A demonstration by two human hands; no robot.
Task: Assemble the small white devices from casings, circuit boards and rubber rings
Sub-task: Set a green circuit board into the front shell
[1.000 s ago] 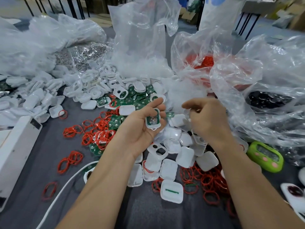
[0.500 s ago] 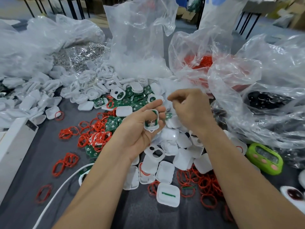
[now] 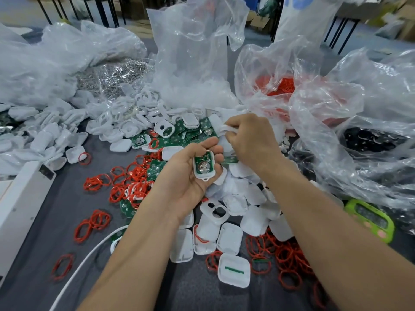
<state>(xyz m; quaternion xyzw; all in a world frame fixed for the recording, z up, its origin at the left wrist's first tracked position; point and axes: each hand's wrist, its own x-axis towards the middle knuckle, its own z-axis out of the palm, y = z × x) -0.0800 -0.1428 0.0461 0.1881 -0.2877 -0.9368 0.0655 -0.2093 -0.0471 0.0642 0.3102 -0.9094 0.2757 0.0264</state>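
— What's in your left hand [image 3: 190,176]?

— 1 white casing half [image 3: 204,166] with a green circuit board seated in it, face up, my fingers curled around its edges above the pile of loose casings [image 3: 235,212].

— And your right hand [image 3: 249,140]?

— Just beyond it, fingers pinched on a small white piece [image 3: 228,129]; I cannot tell what part.

— The rubber rings?

— Red rings [image 3: 132,176] lie scattered on the grey table [image 3: 56,209].

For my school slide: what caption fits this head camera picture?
Left hand holds a white casing with circuit board; right hand pinches a white part.
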